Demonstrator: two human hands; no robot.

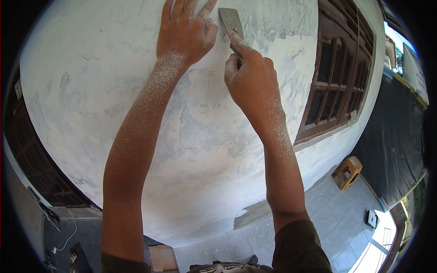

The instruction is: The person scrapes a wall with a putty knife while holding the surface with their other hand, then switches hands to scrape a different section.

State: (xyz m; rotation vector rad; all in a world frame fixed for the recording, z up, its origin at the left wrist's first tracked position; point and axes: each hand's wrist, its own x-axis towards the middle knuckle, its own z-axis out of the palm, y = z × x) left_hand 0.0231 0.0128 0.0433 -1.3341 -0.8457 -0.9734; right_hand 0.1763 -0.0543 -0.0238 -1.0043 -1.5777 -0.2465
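Note:
My right hand (252,70) grips a putty knife (231,20), its index finger stretched along the blade. The metal blade points up and lies against or close to the white, patchy wall (218,113). To its left, my left hand (185,29) rests with fingers spread on or just off the wall; its fingertips run up to the top edge of the view. Pale dust covers both hands and forearms. Grey smears, rough patches and a thin crack (182,129) mark the wall below the hands.
A brown wooden window (334,68) is set in the wall at right. On the tiled floor (318,218) stand a brown stool (348,173) and a small boxy item (372,219). A dark sheet (387,136) hangs at far right. A white cable (72,230) lies at lower left.

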